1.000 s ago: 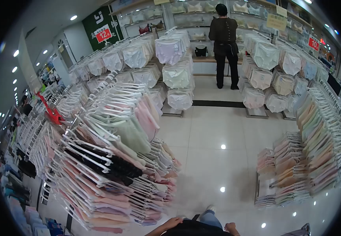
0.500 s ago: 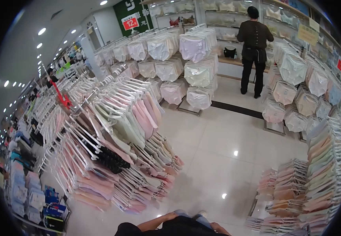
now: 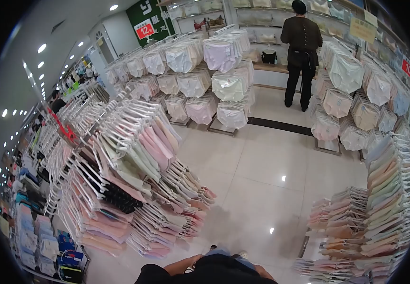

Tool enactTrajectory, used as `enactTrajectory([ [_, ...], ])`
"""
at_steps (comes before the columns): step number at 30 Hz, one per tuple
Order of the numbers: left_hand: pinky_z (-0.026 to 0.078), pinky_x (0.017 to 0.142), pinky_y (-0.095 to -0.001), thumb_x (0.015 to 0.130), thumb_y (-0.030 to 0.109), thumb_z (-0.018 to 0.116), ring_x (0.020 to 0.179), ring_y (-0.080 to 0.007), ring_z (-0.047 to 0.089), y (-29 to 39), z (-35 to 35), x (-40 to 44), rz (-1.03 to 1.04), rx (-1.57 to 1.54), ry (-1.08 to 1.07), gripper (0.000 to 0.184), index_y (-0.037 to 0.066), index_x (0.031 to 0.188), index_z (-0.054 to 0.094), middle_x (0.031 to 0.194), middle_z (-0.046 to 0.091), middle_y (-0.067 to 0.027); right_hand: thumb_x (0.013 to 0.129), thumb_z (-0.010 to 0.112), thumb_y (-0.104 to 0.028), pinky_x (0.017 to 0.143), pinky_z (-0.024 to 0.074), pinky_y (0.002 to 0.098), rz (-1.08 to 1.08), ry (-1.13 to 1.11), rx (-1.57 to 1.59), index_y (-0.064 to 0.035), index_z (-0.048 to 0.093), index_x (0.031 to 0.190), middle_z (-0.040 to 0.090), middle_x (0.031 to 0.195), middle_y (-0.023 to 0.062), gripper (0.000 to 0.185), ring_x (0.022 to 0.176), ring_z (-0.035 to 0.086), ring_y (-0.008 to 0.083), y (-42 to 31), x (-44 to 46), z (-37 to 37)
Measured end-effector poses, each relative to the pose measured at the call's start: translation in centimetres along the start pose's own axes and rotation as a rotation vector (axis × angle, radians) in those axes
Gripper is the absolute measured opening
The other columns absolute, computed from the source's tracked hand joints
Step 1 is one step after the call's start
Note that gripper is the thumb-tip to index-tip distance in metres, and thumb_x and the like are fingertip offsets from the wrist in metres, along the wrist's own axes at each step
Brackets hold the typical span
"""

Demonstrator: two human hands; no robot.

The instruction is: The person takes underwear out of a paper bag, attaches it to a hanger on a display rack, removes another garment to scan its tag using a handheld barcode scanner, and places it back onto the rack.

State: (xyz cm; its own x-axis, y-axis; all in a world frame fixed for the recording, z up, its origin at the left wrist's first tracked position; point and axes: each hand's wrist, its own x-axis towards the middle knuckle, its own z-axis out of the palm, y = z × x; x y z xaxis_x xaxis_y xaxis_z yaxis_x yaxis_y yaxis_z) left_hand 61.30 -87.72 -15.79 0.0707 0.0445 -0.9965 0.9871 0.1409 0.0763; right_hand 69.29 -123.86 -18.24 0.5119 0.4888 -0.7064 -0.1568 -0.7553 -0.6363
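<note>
At the bottom edge, my left hand [image 3: 194, 260] is beside my body, close to my dark top [image 3: 217, 270]. Its fingers are hidden, so whether it grips anything cannot be seen. Only a small part of my right hand [image 3: 262, 271] shows on the other side of my body, with its fingers out of sight too. Nearest to the left hand is a rack of pastel underwear on white hangers [image 3: 157, 142], with several black pieces [image 3: 122, 201] among them. Neither hand touches the rack.
Racks of hanging briefs [image 3: 231, 87] stand ahead, more briefs [image 3: 347, 73] at right. Stacked hangers with pastel garments [image 3: 387, 194] line the near right. A person in dark clothes [image 3: 302, 52] faces the back shelves. Pale tiled floor [image 3: 257, 189] runs between the racks.
My view has shifted slightly, so the racks ahead and the person appear a little further left and higher. Both hands stay low beside my body.
</note>
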Motion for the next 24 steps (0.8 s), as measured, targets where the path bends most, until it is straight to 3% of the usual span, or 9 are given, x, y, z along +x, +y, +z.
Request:
enactTrajectory([
  [1,0.036,0.076,-0.0408,0.068,0.042,0.042,0.083,-0.0191,0.050,-0.4,-0.6,1.7,-0.027,-0.074,-0.095,0.041,0.010,0.091,0.054,0.091,0.054,-0.0058,0.078,0.034,-0.029,0.078,0.0357,0.0384,-0.033,-0.054,-0.066,-0.0031,0.045,0.103,0.050,0.097,0.0220,0.038,0.092,0.047,0.0327,0.2,0.2,-0.3],
  [2,0.039,0.072,-0.0379,0.068,0.039,0.044,0.083,-0.0184,0.050,1.2,0.7,-3.8,-0.033,-0.118,-0.157,0.035,0.011,0.086,0.054,0.091,0.053,-0.0060,0.078,0.034,-0.029,0.078,0.0361,0.0389,-0.065,-0.107,-0.134,-0.0031,0.041,0.106,0.049,0.098,0.0218,0.039,0.093,0.047,0.0325,1.1,0.7,-0.4],
  [5,0.042,0.068,-0.0344,0.070,0.037,0.044,0.078,-0.0178,0.051,0.8,-0.8,-0.2,0.026,-0.112,-0.191,0.030,0.012,0.084,0.054,0.087,0.055,-0.0061,0.074,0.040,-0.033,0.077,0.0369,0.0387,0.178,-0.062,-0.050,-0.0052,0.041,0.109,0.049,0.098,0.0226,0.045,0.091,0.049,0.0315,3.1,2.8,0.6],
  [8,0.043,0.065,-0.0326,0.072,0.036,0.042,0.068,-0.0186,0.053,2.1,-0.8,0.9,0.133,-0.099,-0.116,0.029,0.011,0.083,0.054,0.079,0.056,-0.0062,0.071,0.042,-0.036,0.079,0.0365,0.0343,0.416,0.207,0.184,0.0055,0.055,0.086,0.052,0.089,0.0250,0.046,0.091,0.049,0.0334,0.6,1.8,-0.5],
  [11,0.043,0.066,-0.0331,0.073,0.036,0.040,0.070,-0.0188,0.053,4.0,-1.1,0.9,0.288,0.002,-0.211,0.031,0.009,0.083,0.053,0.081,0.056,-0.0073,0.070,0.045,-0.040,0.081,0.0354,0.0335,0.641,0.215,0.347,0.0047,0.051,0.095,0.050,0.097,0.0248,0.052,0.095,0.047,0.0328,1.6,4.5,-0.4],
  [12,0.043,0.066,-0.0333,0.074,0.037,0.040,0.070,-0.0192,0.053,4.8,-1.1,0.9,0.249,-0.065,-0.238,0.032,0.009,0.084,0.053,0.081,0.056,-0.0077,0.070,0.045,-0.041,0.081,0.0352,0.0335,0.657,0.204,0.358,0.0048,0.051,0.096,0.049,0.098,0.0248,0.053,0.095,0.047,0.0327,2.3,5.0,-0.6],
  [14,0.043,0.067,-0.0336,0.074,0.037,0.038,0.071,-0.0201,0.053,7.4,-0.5,1.2,0.184,-0.197,-0.304,0.035,0.008,0.085,0.053,0.082,0.055,-0.0086,0.069,0.045,-0.043,0.082,0.0348,0.0335,0.592,0.176,0.350,0.0048,0.050,0.097,0.048,0.099,0.0248,0.055,0.096,0.046,0.0325,0.8,5.2,-2.5],
  [17,0.041,0.072,-0.0324,0.076,0.038,0.035,0.076,-0.0206,0.053,10.5,-0.9,2.9,0.130,-0.114,-0.399,0.040,0.006,0.094,0.052,0.088,0.055,-0.0108,0.069,0.046,-0.045,0.082,0.0342,0.0336,0.508,0.126,0.347,0.0048,0.049,0.099,0.046,0.102,0.0249,0.058,0.097,0.045,0.0322,-1.4,5.8,-5.1],
  [24,0.041,0.072,-0.0319,0.076,0.036,0.036,0.076,-0.0200,0.053,16.6,-1.7,3.9,0.128,-0.086,-0.496,0.039,0.006,0.094,0.052,0.089,0.055,-0.0105,0.067,0.046,-0.050,0.084,0.0328,0.0336,0.360,-0.064,0.414,0.0049,0.045,0.104,0.043,0.107,0.0250,0.066,0.101,0.043,0.0315,-2.5,11.6,-9.4],
])
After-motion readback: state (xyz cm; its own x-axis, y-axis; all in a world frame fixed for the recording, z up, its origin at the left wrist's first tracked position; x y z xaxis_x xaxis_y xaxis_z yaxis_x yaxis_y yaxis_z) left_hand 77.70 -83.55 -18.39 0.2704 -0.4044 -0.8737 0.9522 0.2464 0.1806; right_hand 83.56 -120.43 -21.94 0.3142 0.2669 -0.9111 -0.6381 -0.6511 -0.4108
